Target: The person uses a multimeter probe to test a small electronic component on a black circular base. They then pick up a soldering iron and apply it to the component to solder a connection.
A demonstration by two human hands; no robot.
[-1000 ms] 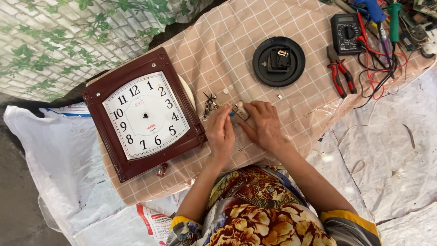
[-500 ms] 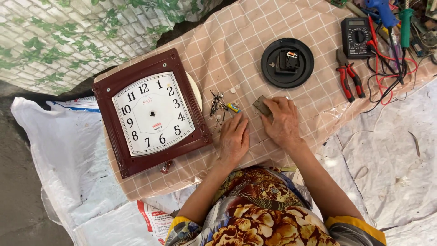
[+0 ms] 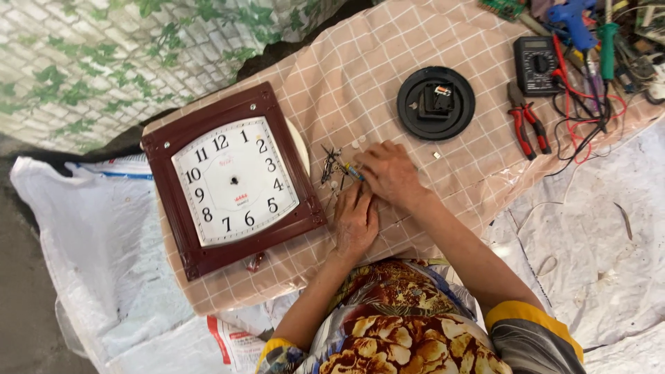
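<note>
Right hand (image 3: 389, 173) moved left onto small parts (image 3: 332, 165).

Head cam, looking straight down (fairly high).

A low bench under a pink checked cloth (image 3: 388, 62) — clock parts and tools spread on it.

On the cloth lie a square maroon wall clock (image 3: 232, 181), a round black movement plate (image 3: 436, 102), red-handled pliers (image 3: 528, 126), a black multimeter (image 3: 537, 64) — and small loose parts (image 3: 331, 165) mid-cloth.
</note>
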